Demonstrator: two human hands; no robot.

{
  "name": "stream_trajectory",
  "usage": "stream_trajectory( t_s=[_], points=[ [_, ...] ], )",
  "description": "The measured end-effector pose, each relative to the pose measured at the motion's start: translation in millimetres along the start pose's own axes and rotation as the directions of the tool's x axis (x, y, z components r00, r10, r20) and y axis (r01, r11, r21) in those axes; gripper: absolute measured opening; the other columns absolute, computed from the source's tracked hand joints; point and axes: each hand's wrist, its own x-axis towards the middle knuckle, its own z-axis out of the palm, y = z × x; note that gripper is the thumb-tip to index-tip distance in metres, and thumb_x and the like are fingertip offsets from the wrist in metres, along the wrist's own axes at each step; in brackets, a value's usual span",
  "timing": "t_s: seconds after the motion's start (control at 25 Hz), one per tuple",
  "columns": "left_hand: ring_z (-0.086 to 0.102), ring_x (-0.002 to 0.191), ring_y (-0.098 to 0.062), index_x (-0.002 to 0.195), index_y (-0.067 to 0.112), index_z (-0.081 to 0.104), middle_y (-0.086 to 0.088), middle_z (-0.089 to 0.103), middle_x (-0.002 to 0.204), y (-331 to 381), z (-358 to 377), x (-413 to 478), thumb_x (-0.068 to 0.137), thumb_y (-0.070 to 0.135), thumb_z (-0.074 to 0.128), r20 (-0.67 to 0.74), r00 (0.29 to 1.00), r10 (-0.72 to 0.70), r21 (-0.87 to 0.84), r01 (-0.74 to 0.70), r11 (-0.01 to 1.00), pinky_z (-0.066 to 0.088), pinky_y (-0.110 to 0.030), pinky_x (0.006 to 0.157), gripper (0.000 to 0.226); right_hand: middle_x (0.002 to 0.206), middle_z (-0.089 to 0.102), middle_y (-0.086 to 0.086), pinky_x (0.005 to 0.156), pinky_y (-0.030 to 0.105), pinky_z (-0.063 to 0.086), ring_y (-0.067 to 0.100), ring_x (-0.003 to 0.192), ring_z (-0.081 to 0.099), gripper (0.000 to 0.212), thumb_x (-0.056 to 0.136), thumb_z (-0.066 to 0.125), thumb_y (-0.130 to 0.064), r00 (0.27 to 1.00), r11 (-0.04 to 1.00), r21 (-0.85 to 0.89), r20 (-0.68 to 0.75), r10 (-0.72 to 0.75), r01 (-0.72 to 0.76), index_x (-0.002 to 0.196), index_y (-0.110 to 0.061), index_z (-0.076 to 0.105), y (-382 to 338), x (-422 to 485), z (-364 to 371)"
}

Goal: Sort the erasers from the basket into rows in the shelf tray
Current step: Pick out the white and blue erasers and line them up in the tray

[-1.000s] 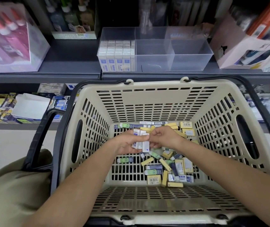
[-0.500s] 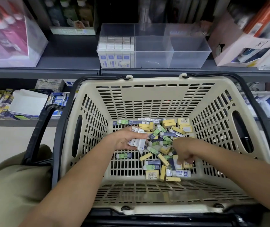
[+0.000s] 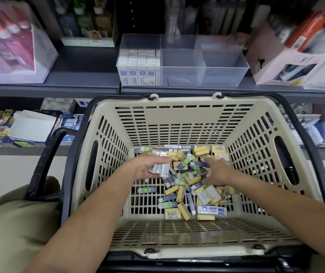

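Note:
A beige slotted basket [image 3: 177, 123] with black handles fills the middle of the view. On its floor lies a heap of loose erasers [image 3: 189, 186] in yellow, green and blue-white sleeves. My left hand [image 3: 147, 166] grips a bunch of white-and-blue erasers [image 3: 160, 164] above the heap's left side. My right hand [image 3: 215, 171] reaches into the heap on the right, fingers down among the erasers; what they hold is hidden. On the shelf behind stands a clear divided tray [image 3: 216, 62] whose left compartment holds rows of white-and-blue erasers [image 3: 139, 66].
A pink display box [image 3: 14, 46] stands on the shelf at left, a white carton [image 3: 295, 62] at right. The lower shelf carries boxed stationery [image 3: 19, 127]. My olive-clad knee [image 3: 14, 223] is at the lower left beside a basket handle [image 3: 47, 158].
My right hand left the bunch in my left hand, dipped to the heap's lower right, then moved up to its right middle. My left hand kept its bunch nearly still.

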Motion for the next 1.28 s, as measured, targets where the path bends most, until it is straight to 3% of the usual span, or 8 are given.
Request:
stream_trajectory(
  t_s=[0.24, 0.36, 0.44, 0.6, 0.72, 0.92, 1.16, 1.28],
  points=[
    [0.058, 0.105, -0.014, 0.104, 0.020, 0.063, 0.001, 0.064, 0.113, 1, 1, -1, 0.055, 0.025, 0.084, -0.006, 1.000, 0.007, -0.024, -0.007, 1.000, 0.051, -0.033, 0.071, 0.053, 0.146, 0.033, 0.007, 0.093, 0.039, 0.050, 0.034, 0.122, 0.049, 0.062, 0.084, 0.065, -0.011, 0.916, 0.868, 0.347, 0.057, -0.398, 0.356, 0.138, -0.028, 0.039, -13, -3, 5],
    [0.055, 0.113, -0.016, 0.109, 0.018, 0.061, -0.001, 0.060, 0.121, 3, -1, -2, 0.058, 0.026, 0.083, -0.018, 0.999, 0.026, -0.057, -0.027, 0.998, 0.051, -0.033, 0.070, 0.057, 0.138, 0.044, 0.009, 0.061, 0.019, 0.050, 0.021, 0.088, 0.061, 0.043, 0.088, 0.058, -0.010, 0.966, 0.918, 0.307, -0.142, -0.217, 0.251, 0.129, -0.021, 0.051, 4, 7, -12],
    [0.048, 0.124, -0.023, 0.124, 0.012, 0.053, -0.006, 0.054, 0.129, 4, -4, 0, 0.057, 0.026, 0.083, -0.051, 0.998, 0.033, -0.098, -0.038, 0.994, 0.051, -0.036, 0.077, 0.075, 0.137, 0.037, 0.015, 0.067, 0.024, 0.049, 0.022, 0.091, 0.057, 0.052, 0.088, 0.057, -0.012, 0.978, 0.992, 0.107, -0.207, -0.040, 0.063, 0.137, -0.021, 0.040, 14, 12, -16],
    [0.052, 0.119, -0.025, 0.126, 0.009, 0.051, -0.009, 0.059, 0.124, 5, -8, 1, 0.061, 0.022, 0.082, -0.095, 0.994, 0.048, -0.176, -0.064, 0.982, 0.048, -0.045, 0.094, 0.073, 0.140, 0.039, 0.012, 0.061, 0.017, 0.044, 0.025, 0.107, 0.052, 0.062, 0.088, 0.052, 0.002, 0.953, 0.921, 0.260, 0.009, -0.304, 0.291, 0.143, -0.019, 0.031, 10, 15, -1],
    [0.052, 0.120, -0.025, 0.125, 0.010, 0.052, -0.009, 0.058, 0.126, 6, -7, 1, 0.057, 0.025, 0.083, -0.091, 0.995, 0.046, -0.159, -0.060, 0.985, 0.048, -0.044, 0.093, 0.077, 0.123, 0.054, 0.006, 0.063, 0.018, 0.049, 0.020, 0.096, 0.057, 0.039, 0.091, 0.049, -0.001, 0.957, 0.880, 0.378, -0.092, -0.275, 0.289, 0.126, -0.017, 0.051, 10, 10, -9],
    [0.047, 0.125, -0.025, 0.131, 0.012, 0.047, -0.010, 0.049, 0.137, 8, -1, -2, 0.056, 0.026, 0.084, -0.070, 0.997, 0.034, -0.148, -0.044, 0.988, 0.055, -0.039, 0.071, 0.085, 0.110, 0.059, 0.001, 0.076, 0.029, 0.050, 0.017, 0.093, 0.056, 0.029, 0.085, 0.062, -0.024, 0.976, 0.945, -0.283, -0.092, -0.197, 0.164, 0.112, -0.015, 0.055, 18, 6, 5],
    [0.060, 0.108, -0.023, 0.121, 0.008, 0.052, -0.010, 0.059, 0.123, 7, 5, -8, 0.054, 0.019, 0.085, -0.024, 1.000, 0.008, -0.185, -0.013, 0.983, 0.058, -0.039, 0.067, 0.076, 0.097, 0.060, 0.003, 0.068, 0.026, 0.044, 0.016, 0.083, 0.054, 0.009, 0.085, 0.062, -0.020, 0.976, 0.965, -0.175, -0.062, -0.207, 0.193, 0.088, -0.015, 0.055, 11, 8, 6],
    [0.063, 0.101, -0.020, 0.121, 0.010, 0.053, -0.008, 0.062, 0.117, 6, 10, -7, 0.056, 0.018, 0.084, -0.018, 1.000, 0.020, -0.174, -0.022, 0.985, 0.058, -0.037, 0.068, 0.072, 0.081, 0.059, -0.002, 0.067, 0.023, 0.049, 0.013, 0.077, 0.057, 0.006, 0.086, 0.062, -0.017, 0.965, 0.965, 0.105, -0.134, -0.224, 0.239, 0.086, -0.011, 0.059, 2, 1, -10]
  ],
)
